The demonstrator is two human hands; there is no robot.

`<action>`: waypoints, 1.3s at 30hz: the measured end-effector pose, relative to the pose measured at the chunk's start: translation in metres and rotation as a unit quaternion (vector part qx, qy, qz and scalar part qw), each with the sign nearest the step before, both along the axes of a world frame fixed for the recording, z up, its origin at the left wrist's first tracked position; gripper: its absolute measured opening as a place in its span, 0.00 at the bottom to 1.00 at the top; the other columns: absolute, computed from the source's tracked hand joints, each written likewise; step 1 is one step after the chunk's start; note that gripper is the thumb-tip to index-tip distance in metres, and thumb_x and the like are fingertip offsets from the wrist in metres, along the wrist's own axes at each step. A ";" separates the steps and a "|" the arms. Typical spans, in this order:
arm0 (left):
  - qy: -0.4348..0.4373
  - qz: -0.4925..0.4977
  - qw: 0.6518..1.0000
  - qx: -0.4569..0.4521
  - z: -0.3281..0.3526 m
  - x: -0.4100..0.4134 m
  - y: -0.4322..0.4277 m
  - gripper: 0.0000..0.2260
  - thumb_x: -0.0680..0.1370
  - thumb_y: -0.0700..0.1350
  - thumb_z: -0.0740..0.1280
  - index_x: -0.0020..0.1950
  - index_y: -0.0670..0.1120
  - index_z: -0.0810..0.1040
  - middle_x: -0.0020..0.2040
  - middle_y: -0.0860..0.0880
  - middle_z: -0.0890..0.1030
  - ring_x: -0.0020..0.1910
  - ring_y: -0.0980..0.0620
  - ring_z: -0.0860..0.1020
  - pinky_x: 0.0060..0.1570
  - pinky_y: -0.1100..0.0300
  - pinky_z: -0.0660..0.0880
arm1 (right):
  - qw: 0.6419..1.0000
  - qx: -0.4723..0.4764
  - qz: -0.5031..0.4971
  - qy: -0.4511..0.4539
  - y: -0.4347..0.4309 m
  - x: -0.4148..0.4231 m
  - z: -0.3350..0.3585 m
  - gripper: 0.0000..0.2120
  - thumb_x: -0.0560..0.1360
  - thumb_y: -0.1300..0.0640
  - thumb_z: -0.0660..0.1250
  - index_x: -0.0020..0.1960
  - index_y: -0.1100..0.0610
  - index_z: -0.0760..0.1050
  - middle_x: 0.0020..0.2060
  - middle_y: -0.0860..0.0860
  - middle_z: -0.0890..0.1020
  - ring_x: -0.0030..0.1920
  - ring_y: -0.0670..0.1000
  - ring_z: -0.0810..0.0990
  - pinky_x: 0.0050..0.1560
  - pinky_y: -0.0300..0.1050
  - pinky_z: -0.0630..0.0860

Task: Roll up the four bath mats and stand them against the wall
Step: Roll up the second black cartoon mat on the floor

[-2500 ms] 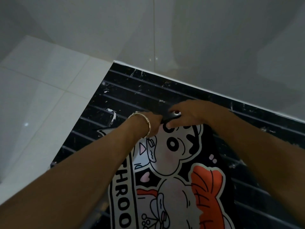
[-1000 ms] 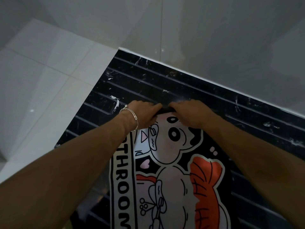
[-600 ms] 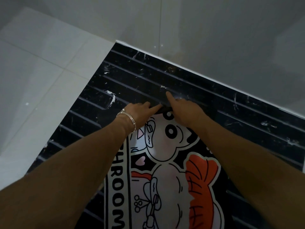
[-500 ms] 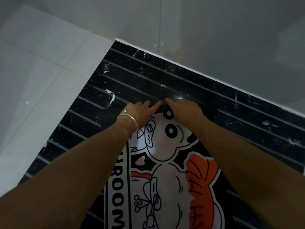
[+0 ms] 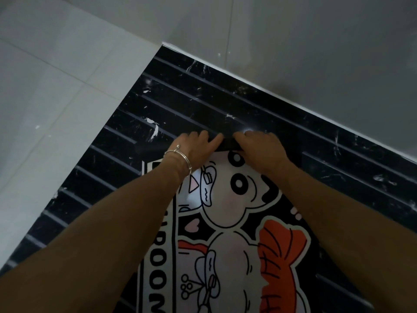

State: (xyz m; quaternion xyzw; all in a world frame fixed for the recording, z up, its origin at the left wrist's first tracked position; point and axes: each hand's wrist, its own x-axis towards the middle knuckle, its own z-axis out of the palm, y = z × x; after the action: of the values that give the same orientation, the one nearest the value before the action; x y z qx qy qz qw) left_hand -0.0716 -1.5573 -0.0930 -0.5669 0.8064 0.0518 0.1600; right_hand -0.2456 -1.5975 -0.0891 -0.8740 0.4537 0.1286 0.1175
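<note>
Here the left hand (image 5: 198, 150) and right hand (image 5: 259, 152) both pinch the far edge of the cartoon-print bath mat (image 5: 225, 222), folded over slightly, lying on the black striped floor (image 5: 203, 98) near the wall (image 5: 293, 41).

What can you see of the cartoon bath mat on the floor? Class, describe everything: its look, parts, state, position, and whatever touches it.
The cartoon bath mat is black, printed with a white-outlined cartoon child's face, an orange fan-like shape, a pink heart and a white strip of black letters along one side. It looks thin and flexible. It lies mostly flat on the dark striped floor mat, its far edge turned over into a narrow black fold. The left hand and right hand press on that fold. Its near end runs out of frame.
</note>
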 end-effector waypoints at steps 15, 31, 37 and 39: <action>0.052 0.030 0.998 -0.022 -0.010 0.012 0.010 0.25 0.81 0.54 0.49 0.77 0.46 0.51 0.60 0.44 0.72 0.54 0.46 0.74 0.52 0.54 0.68 | 0.998 0.043 0.026 -0.028 -0.003 0.007 -0.004 0.16 0.80 0.46 0.55 0.60 0.56 0.69 0.54 0.54 0.77 0.53 0.54 0.75 0.48 0.47 0.68; 0.104 0.140 0.984 0.023 -0.018 -0.008 0.061 0.29 0.79 0.48 0.57 0.78 0.50 0.48 0.75 0.45 0.61 0.72 0.43 0.62 0.69 0.44 0.59 | 0.994 0.084 0.064 -0.037 0.010 -0.006 -0.004 0.24 0.79 0.48 0.59 0.74 0.50 0.60 0.67 0.52 0.68 0.68 0.53 0.65 0.68 0.51 0.60; 0.076 0.146 0.986 -0.010 -0.007 -0.012 0.044 0.25 0.77 0.45 0.64 0.72 0.48 0.60 0.65 0.47 0.70 0.61 0.45 0.71 0.57 0.50 0.70 | 0.991 0.106 0.068 -0.041 0.014 -0.010 -0.001 0.27 0.78 0.50 0.62 0.74 0.52 0.57 0.68 0.52 0.69 0.67 0.53 0.68 0.68 0.50 0.62; 0.066 0.122 0.990 -0.013 -0.004 -0.014 0.041 0.24 0.76 0.45 0.65 0.69 0.48 0.62 0.63 0.46 0.71 0.61 0.45 0.72 0.58 0.49 0.70 | 0.993 0.080 0.085 -0.027 0.018 -0.008 0.002 0.27 0.78 0.51 0.62 0.74 0.53 0.57 0.68 0.53 0.68 0.66 0.53 0.68 0.66 0.50 0.64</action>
State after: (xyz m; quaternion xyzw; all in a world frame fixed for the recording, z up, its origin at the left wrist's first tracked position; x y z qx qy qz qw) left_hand -0.0851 -1.5165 -0.0972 -0.6586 0.7406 0.0972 0.0915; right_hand -0.2540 -1.5790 -0.0876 -0.9002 0.3629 0.1506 0.1880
